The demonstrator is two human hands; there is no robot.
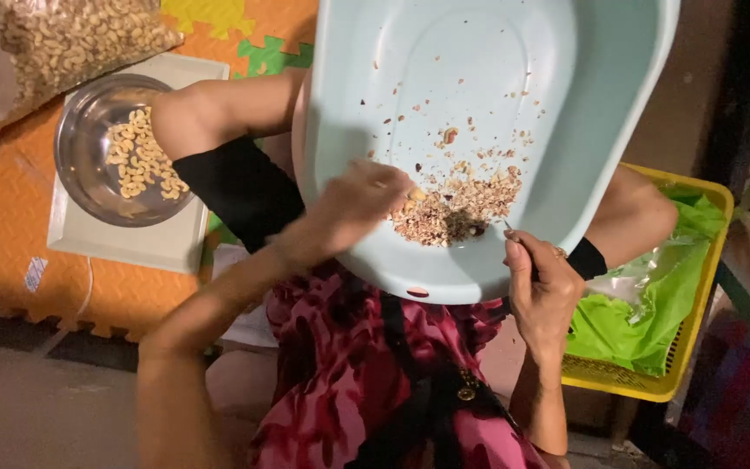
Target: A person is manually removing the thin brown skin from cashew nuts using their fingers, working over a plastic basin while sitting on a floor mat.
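Both forearms rise toward a pale blue tub (479, 113) resting tilted on the lap. Left hand (353, 208) reaches inside, fingers pinched narrow at a heap of nut bits and husks (457, 208) near the lower rim. Right hand (542, 282) grips that rim, holding a thin tool. Further left, a steel bowl (119, 148) of cashews sits on a white tray (145, 243); right, a yellow basket (679, 347).
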